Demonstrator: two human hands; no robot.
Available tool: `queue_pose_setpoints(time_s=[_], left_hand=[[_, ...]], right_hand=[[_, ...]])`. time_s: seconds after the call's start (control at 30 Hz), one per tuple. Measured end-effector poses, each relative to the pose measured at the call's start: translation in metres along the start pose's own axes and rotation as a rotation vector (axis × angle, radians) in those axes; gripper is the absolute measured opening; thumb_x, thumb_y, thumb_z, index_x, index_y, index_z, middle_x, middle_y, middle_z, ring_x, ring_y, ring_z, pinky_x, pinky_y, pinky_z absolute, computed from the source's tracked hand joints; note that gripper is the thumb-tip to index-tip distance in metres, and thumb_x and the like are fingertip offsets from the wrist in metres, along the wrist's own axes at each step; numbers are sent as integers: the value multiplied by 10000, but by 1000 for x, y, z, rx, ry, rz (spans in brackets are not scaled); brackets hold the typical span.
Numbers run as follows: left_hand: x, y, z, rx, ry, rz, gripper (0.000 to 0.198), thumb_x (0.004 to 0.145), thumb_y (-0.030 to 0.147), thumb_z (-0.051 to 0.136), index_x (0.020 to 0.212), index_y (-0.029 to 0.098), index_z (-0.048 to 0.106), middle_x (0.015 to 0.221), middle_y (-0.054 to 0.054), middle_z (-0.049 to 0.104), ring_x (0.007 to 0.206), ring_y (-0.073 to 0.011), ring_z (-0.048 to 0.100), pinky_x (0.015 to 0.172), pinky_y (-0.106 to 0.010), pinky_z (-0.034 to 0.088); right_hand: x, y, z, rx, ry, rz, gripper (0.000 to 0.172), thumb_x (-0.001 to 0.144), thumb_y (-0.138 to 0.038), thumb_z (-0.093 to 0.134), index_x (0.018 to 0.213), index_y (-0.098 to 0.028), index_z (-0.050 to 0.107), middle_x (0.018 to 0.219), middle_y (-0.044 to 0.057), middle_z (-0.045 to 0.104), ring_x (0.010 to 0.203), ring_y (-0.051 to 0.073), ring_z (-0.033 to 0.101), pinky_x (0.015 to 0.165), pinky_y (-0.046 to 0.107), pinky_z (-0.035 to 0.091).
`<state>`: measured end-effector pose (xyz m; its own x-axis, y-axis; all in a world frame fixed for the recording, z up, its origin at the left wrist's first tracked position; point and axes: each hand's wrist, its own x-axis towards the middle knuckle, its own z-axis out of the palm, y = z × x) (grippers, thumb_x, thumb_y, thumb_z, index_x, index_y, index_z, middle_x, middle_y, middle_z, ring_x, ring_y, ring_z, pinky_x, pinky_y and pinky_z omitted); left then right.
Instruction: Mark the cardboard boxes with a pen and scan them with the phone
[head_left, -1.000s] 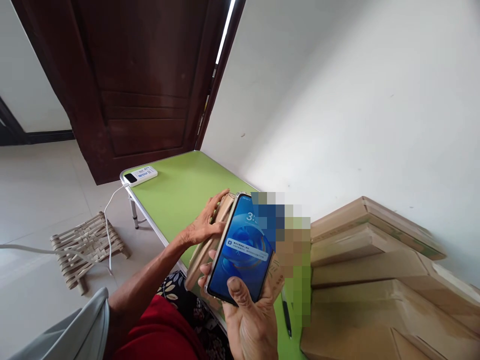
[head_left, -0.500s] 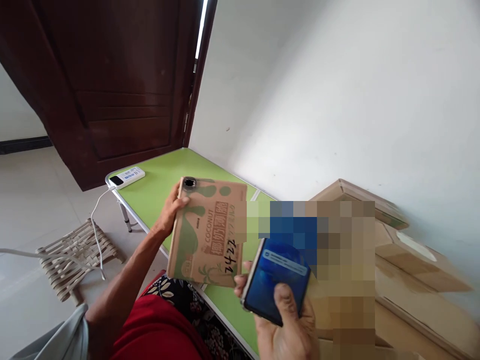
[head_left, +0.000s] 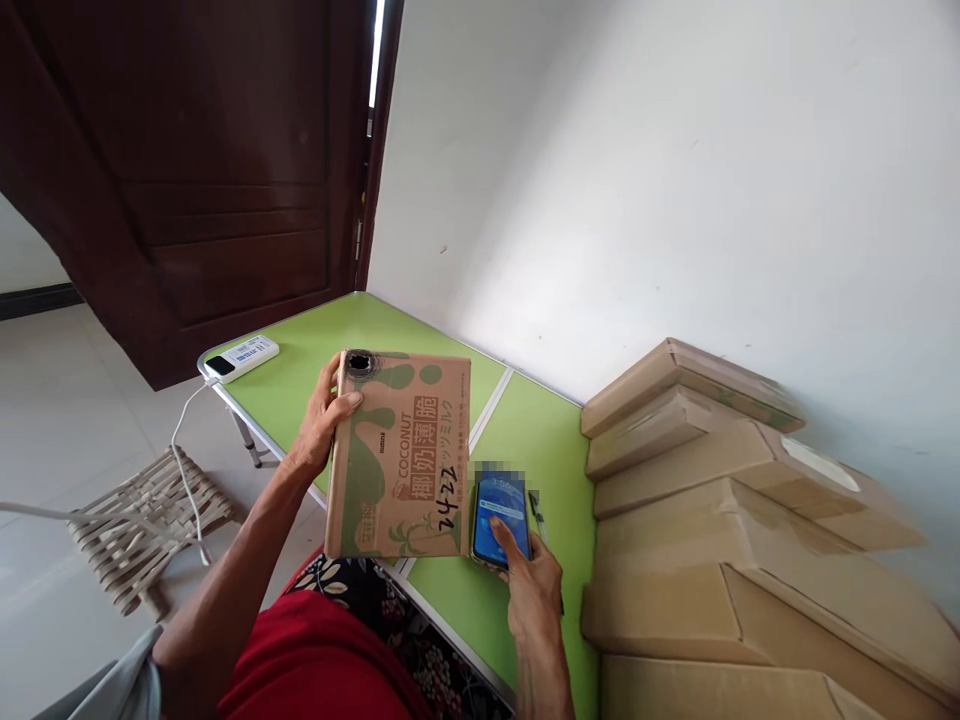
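Note:
My left hand (head_left: pixel 321 420) grips the left edge of a flat cardboard box (head_left: pixel 401 455) printed with green shapes, "COCONUT" and a handwritten number. It lies face up on the green folding table (head_left: pixel 330 350), its near end past the table's front edge. My right hand (head_left: pixel 534 590) rests on a blue-screened phone (head_left: pixel 499 518) that lies flat on the table just right of the box. The fingers curl round the phone's near end and the thumb lies on the screen. A black pen (head_left: pixel 538 515) lies beside the phone's right side.
A stack of folded brown cardboard boxes (head_left: pixel 742 540) fills the table's right side against the white wall. A white power strip (head_left: pixel 240 357) with a cable sits at the far left corner. A woven stool (head_left: pixel 142 520) stands on the tiled floor by a dark door (head_left: pixel 187 170).
My right hand lowered the phone from in front of me onto the table. My left hand turned the cardboard box from edge-on to flat, printed face up. The view shifted right.

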<state>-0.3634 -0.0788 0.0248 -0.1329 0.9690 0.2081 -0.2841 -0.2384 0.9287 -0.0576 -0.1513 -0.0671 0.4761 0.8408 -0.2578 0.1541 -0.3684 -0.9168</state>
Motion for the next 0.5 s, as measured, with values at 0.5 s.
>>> queue_pose_setpoints(time_s=[0.5], left_hand=[[-1,-7,2,73,143,29,944,779,591,792,1593,267,439,1581,-147,510,1346,-405,569,1023,-504,552]], right_hand=[[-15,-17,-14,-920,87,-118,564,1016,-504,435,1294,-90,700,1159,270,713,1091,456,690,816,501,534]])
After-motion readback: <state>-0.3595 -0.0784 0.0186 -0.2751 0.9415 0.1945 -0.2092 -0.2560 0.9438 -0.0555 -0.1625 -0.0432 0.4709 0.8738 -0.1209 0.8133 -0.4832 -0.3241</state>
